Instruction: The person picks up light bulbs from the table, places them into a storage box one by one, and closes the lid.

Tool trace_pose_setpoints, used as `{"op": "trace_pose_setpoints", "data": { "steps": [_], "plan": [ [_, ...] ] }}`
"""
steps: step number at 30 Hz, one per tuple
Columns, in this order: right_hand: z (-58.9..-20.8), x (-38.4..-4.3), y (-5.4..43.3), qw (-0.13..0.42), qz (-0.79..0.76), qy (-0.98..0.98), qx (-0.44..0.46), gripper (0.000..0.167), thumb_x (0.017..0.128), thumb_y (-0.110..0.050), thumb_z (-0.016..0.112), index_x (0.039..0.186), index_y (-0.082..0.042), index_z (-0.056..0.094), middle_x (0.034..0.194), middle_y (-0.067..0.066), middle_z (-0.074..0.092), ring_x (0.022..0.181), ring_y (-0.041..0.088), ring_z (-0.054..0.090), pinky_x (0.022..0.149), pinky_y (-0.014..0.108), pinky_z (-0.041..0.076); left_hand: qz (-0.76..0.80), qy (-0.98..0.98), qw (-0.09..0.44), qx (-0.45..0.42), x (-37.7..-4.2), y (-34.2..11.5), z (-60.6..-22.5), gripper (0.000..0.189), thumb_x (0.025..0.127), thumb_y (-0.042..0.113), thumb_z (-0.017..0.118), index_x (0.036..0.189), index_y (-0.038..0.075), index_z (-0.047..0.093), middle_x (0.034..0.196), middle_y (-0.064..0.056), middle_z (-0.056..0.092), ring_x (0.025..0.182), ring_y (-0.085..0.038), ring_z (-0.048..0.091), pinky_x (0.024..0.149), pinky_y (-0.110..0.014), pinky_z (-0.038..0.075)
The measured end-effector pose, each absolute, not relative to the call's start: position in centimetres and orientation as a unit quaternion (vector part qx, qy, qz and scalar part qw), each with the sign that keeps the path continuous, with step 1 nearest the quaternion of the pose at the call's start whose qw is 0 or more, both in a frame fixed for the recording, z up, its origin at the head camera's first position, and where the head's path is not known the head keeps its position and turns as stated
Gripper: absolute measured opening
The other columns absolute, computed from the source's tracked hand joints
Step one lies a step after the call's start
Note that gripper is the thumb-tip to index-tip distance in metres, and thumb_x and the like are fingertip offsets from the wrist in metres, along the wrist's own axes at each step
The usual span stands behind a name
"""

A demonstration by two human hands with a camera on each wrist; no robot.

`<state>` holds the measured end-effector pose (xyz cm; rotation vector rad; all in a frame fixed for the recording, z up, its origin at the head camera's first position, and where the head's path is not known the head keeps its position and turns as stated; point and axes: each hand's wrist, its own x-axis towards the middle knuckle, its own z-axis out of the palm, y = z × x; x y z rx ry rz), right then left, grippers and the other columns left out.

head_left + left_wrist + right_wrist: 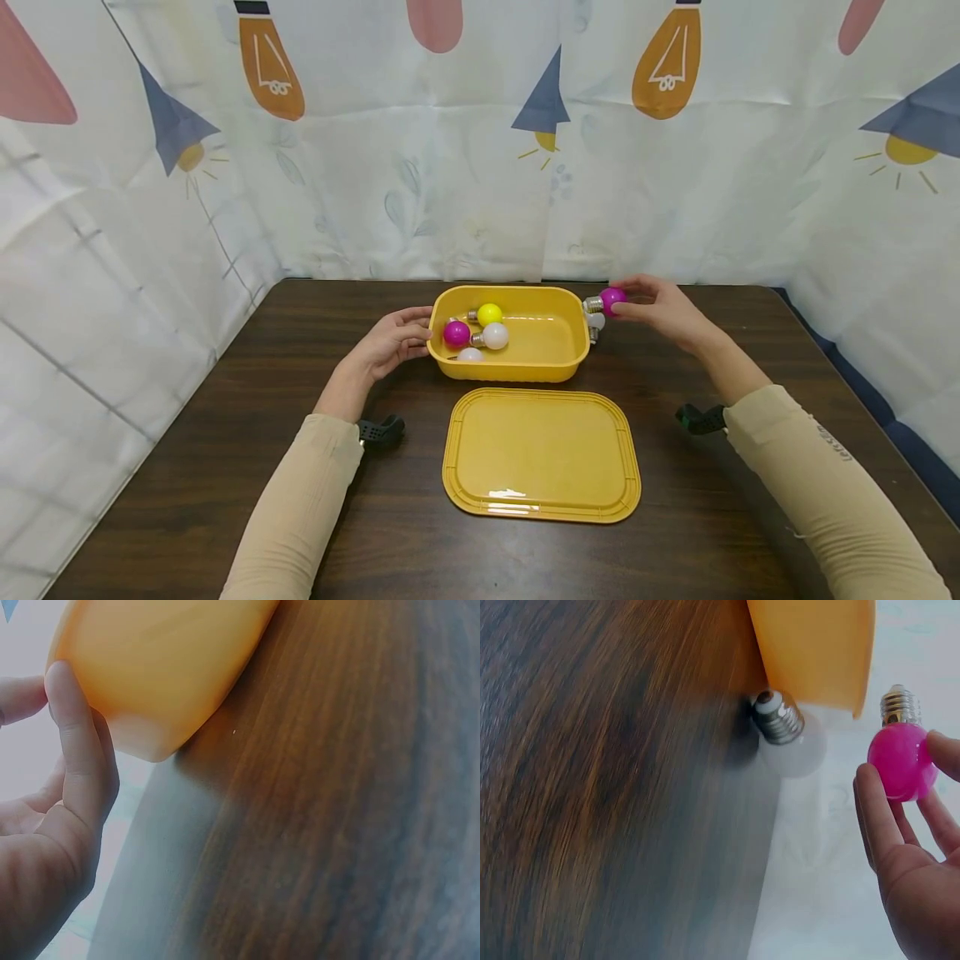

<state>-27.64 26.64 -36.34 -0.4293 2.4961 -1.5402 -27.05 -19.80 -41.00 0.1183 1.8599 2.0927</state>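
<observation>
My right hand [660, 310] pinches a magenta light bulb [613, 301] by its round end, metal screw base toward the bin. It is at the right end of a yellow plastic bin [551, 340]. Below that bulb, a white bulb [793, 750] lies on the table against the bin's end. My left hand [392, 340] grips the bin's left rim with its fingertips [66, 686]. Inside the bin, toward the left, lie a yellow bulb [490, 314], another magenta bulb [456, 334], a white bulb [496, 336] and a second white one [470, 355], partly hidden by the front wall.
A flat yellow lid [542, 457] lies on the dark wooden table [405, 517] just in front of the bin. Behind the table's far edge hangs a white patterned curtain [465, 200]. Dark bands [701, 418] are worn at both wrists.
</observation>
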Motion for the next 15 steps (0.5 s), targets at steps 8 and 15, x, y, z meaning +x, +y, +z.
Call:
{"op": "trace_pose_setpoints", "data": {
  "steps": [8,15],
  "plan": [
    [-36.3,-27.5,25.4,0.08,-0.519,0.835,-0.167,0.051,0.1,-0.023,0.071,0.141,0.0,0.053,0.138,0.019,0.055,0.124,0.036,0.056,0.104,0.051,0.05,0.737,0.653,0.169,0.04,-26.9,-19.8,-40.9,0.058,0.1,-0.004,0.057,0.154,-0.002,0.036,0.132,-0.019,0.058,0.089,-0.019,0.071,0.078,-0.028,0.061],
    [-36.5,-27.6,24.6,0.083,-0.522,0.829,-0.182,0.049,0.099,-0.02,0.072,0.139,0.001,0.054,0.135,0.02,0.056,0.121,0.036,0.058,0.102,0.05,0.052,0.736,0.654,0.172,0.038,-26.9,-19.8,-41.0,0.058,0.1,-0.004,0.057,0.155,-0.002,0.036,0.134,-0.02,0.057,0.091,-0.02,0.071,0.081,-0.029,0.061]
  ]
}}
